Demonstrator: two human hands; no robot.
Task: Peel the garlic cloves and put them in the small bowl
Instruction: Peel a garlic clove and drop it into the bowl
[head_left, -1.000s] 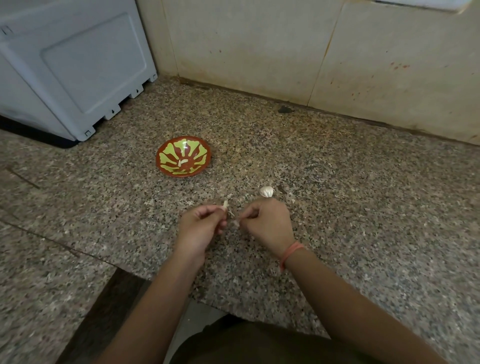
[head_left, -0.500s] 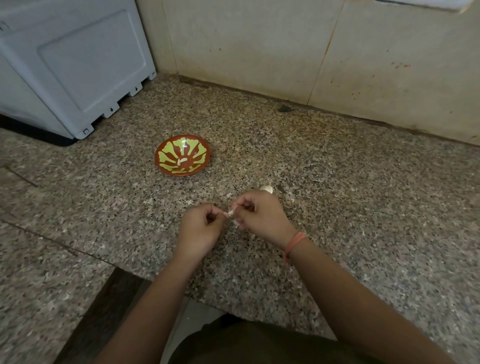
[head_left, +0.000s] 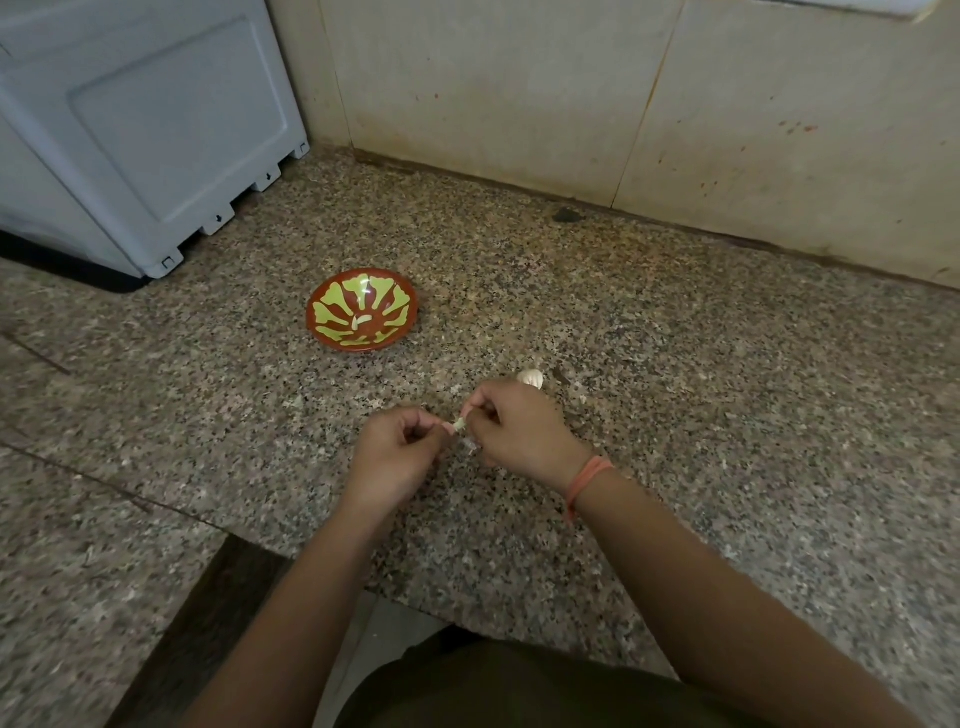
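This was mid-peel. The person had a garlic clove (head_left: 460, 425) pinched between both hands just above the counter (head_left: 701, 405). The left hand (head_left: 400, 452) held one end with its fingers curled in, and the right hand (head_left: 519, 431) nipped the other end, probably picking at the skin. It was too small to tell how much skin was left. One peeled clove (head_left: 361, 321) already sat in the small bowl (head_left: 397, 304), well off to the left. The rest of the garlic (head_left: 531, 378) waited just behind the right hand. The next move looked like stripping the skin, then reaching over to the bowl.
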